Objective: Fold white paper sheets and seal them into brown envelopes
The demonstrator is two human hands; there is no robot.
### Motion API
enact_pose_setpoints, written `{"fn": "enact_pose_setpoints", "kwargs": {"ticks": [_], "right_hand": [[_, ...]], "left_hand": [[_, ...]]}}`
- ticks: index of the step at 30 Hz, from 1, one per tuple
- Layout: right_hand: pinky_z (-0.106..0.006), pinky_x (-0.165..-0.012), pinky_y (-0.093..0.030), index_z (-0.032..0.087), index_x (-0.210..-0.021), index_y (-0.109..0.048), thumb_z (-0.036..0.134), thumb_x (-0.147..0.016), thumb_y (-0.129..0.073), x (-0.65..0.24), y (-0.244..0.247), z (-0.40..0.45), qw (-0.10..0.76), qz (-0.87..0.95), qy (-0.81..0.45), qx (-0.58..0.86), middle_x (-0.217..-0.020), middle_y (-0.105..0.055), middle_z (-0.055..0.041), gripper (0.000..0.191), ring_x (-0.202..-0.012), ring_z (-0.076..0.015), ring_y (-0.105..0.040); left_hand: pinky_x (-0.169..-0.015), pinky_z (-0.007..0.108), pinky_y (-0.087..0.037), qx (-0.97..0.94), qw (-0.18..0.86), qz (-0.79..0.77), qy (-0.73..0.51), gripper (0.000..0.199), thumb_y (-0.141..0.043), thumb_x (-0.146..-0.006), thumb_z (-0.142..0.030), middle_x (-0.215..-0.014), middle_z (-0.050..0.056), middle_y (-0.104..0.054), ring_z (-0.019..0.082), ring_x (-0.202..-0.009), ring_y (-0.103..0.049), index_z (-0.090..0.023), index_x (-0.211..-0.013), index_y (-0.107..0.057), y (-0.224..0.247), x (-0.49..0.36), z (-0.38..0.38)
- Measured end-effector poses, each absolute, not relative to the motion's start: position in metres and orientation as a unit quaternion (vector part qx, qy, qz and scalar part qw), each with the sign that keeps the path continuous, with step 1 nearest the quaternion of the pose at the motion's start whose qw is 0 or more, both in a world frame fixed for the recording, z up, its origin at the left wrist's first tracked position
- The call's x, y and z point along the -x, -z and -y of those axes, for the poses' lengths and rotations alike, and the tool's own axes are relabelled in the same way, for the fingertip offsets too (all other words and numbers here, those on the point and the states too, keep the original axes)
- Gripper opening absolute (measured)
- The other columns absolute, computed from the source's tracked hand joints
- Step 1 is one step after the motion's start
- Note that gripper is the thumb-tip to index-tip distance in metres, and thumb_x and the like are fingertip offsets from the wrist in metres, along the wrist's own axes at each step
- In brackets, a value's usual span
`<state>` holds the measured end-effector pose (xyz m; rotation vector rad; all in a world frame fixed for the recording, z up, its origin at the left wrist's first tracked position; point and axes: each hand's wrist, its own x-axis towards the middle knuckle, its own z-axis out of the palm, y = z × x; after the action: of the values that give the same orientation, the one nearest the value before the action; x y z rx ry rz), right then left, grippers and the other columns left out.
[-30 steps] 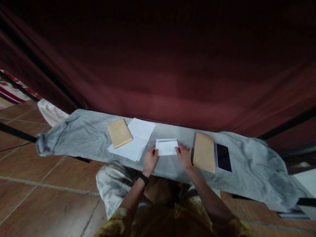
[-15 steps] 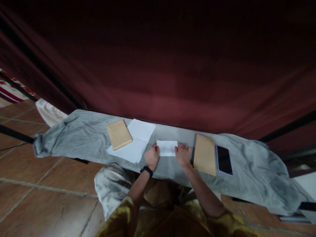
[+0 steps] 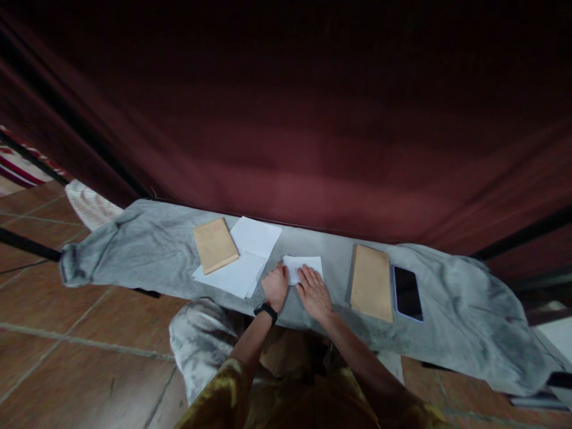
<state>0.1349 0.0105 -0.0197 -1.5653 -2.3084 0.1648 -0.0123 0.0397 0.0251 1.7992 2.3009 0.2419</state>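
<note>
A small folded white paper [image 3: 306, 266] lies on the grey cloth [image 3: 147, 256] that covers the table. My left hand [image 3: 276, 286], with a black band at the wrist, holds the paper's left edge down. My right hand [image 3: 313, 292] lies flat across the paper's near part, fingers stretched out and pressing on it. Most of the paper's front half is hidden under my hands.
Left of my hands a brown envelope [image 3: 215, 245] rests on loose white sheets [image 3: 243, 262]. To the right lie a second brown envelope [image 3: 370, 282] and a dark phone [image 3: 407, 292]. A dark red curtain [image 3: 295, 131] hangs right behind the table. Brown floor tiles [image 3: 67, 363] lie below.
The paper's raised far flap has come down flat. My right hand slid left from the paper's right edge onto its top, and my left hand stayed at the left edge.
</note>
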Motion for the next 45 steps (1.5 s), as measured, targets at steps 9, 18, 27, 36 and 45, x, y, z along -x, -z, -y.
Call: {"fn": "enact_pose_setpoints", "kwargs": {"ticks": [9, 18, 27, 36, 45], "right_hand": [[-0.044, -0.127, -0.014, 0.021, -0.157, -0.035, 0.043, -0.108, -0.029, -0.131, 0.020, -0.006, 0.129, 0.788, -0.066, 0.599, -0.166, -0.021, -0.0068, 0.054, -0.153, -0.0229, -0.025], [-0.043, -0.127, -0.013, 0.016, -0.158, -0.030, 0.026, -0.106, -0.023, -0.133, 0.021, -0.004, 0.109, 0.796, -0.072, 0.591, -0.166, -0.021, -0.0068, 0.053, -0.154, -0.0214, -0.023], [-0.046, -0.125, -0.018, 0.006, -0.156, -0.031, 0.029, -0.106, -0.020, -0.128, 0.034, -0.007, 0.155, 0.737, -0.036, 0.657, -0.164, -0.026, -0.0140, 0.057, -0.153, -0.0239, -0.024], [-0.050, -0.122, -0.021, 0.003, -0.151, -0.042, 0.030, -0.105, -0.025, -0.147, 0.028, -0.009, 0.182, 0.689, 0.004, 0.702, -0.158, -0.039, -0.0183, 0.056, -0.148, -0.0289, -0.035], [-0.041, -0.125, -0.016, 0.011, -0.156, -0.036, 0.037, -0.107, -0.021, -0.124, 0.006, -0.045, 0.114, 0.785, -0.097, 0.601, -0.164, -0.030, -0.0103, 0.058, -0.153, -0.0212, -0.026]], "left_hand": [[-0.073, 0.033, -0.053, -0.616, 0.092, -0.779, -0.080, 0.038, -0.031, -0.106, -0.033, -0.092, 0.013, -0.076, 0.025, -0.086, -0.074, -0.014, -0.124, -0.059, -0.019, 0.012, -0.040], [-0.115, 0.041, -0.039, -0.767, 0.030, -0.614, -0.182, 0.047, -0.028, -0.105, -0.033, -0.145, 0.013, -0.058, 0.023, -0.137, -0.050, -0.014, -0.140, -0.053, -0.005, -0.011, -0.026], [-0.125, 0.046, -0.024, -0.755, 0.017, -0.642, -0.135, 0.062, -0.024, -0.104, -0.041, -0.161, 0.016, -0.036, 0.025, -0.153, -0.027, -0.006, -0.154, -0.036, 0.013, -0.007, -0.030], [-0.124, 0.047, -0.025, -0.747, -0.004, -0.656, -0.111, 0.070, -0.028, -0.103, -0.050, -0.162, 0.018, -0.032, 0.028, -0.153, -0.025, -0.003, -0.155, -0.032, 0.015, 0.002, -0.030], [-0.124, 0.050, -0.022, -0.751, 0.026, -0.653, -0.094, 0.060, -0.031, -0.101, -0.033, -0.164, 0.014, -0.031, 0.027, -0.154, -0.023, -0.012, -0.157, -0.032, 0.011, 0.003, -0.030]]}}
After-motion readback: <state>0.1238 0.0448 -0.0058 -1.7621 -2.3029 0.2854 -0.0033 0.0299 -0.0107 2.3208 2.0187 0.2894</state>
